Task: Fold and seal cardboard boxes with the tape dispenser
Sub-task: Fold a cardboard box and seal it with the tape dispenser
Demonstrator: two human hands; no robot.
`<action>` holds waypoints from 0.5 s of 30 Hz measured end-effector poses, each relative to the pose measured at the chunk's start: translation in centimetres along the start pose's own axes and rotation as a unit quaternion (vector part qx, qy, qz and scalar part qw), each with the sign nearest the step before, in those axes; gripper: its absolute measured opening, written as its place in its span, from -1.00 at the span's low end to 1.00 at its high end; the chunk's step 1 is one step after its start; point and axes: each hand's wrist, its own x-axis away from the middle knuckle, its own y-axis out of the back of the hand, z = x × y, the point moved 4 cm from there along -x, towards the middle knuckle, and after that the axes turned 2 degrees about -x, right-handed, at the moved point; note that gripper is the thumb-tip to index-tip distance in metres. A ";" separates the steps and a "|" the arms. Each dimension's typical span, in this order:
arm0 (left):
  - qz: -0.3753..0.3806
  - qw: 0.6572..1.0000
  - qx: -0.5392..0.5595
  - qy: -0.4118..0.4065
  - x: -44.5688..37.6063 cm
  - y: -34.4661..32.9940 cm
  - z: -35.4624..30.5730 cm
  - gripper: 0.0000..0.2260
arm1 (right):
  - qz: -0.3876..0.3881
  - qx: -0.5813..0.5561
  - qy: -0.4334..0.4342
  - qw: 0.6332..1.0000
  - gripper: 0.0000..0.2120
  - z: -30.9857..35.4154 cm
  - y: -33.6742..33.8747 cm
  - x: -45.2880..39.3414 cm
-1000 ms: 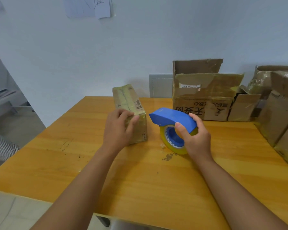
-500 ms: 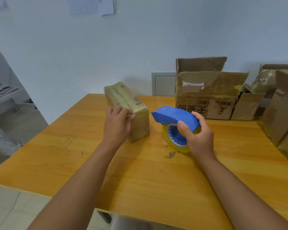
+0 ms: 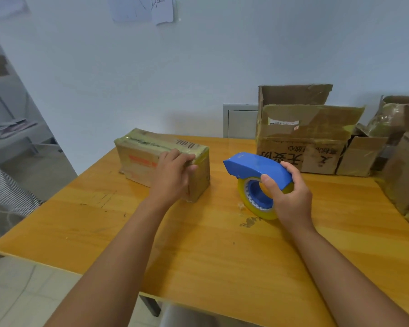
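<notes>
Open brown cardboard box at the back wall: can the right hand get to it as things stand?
Probably not yet. The right hand holds the blue tape dispenser, so its grip is taken. The wooden table between it and the open brown cardboard box looks bare.

The desk (image 3: pixel 222 256) is orange-yellow wood with a visible grain and a dark smudge near its middle. The taped box (image 3: pixel 151 161) toward the far left edge is brown cardboard under yellowish glossy tape, with red print on its side and black print on top. The tape dispenser (image 3: pixel 257 166) is bright blue; its tape roll (image 3: pixel 246 199) is yellow. The open box (image 3: pixel 302 138) at the far edge is brown with black characters and a white label
</notes>
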 end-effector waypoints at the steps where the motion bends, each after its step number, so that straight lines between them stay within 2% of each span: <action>1: 0.014 1.000 -0.001 0.005 -0.1 -0.1 -0.1 -0.69 | 0.000 -0.002 0.001 1.000 -0.36 0.1 0.0 0.0; 3: 0.040 0.999 -0.008 0.022 -0.2 -0.4 -0.3 -0.61 | -0.003 -0.004 0.002 1.000 -0.35 0.1 0.1 0.0; 5: 0.026 0.999 -0.024 0.041 0.0 -0.7 -0.6 -0.57 | -0.004 -0.001 0.002 1.000 -0.37 0.1 0.1 0.1; 8: -0.027 0.995 -0.053 0.075 0.0 -1.1 -1.3 -0.65 | 0.000 -0.003 -0.002 1.000 -0.39 0.1 0.0 0.1; 11: -0.049 0.991 -0.082 0.097 -0.4 -1.7 -2.1 -0.72 | 0.002 -0.006 -0.006 1.000 -0.31 0.2 0.0 0.1; 15: -0.053 0.994 -0.062 0.071 -0.7 -2.1 -2.1 -0.84 | -0.001 -0.014 -0.006 1.000 -0.23 0.3 0.2 0.1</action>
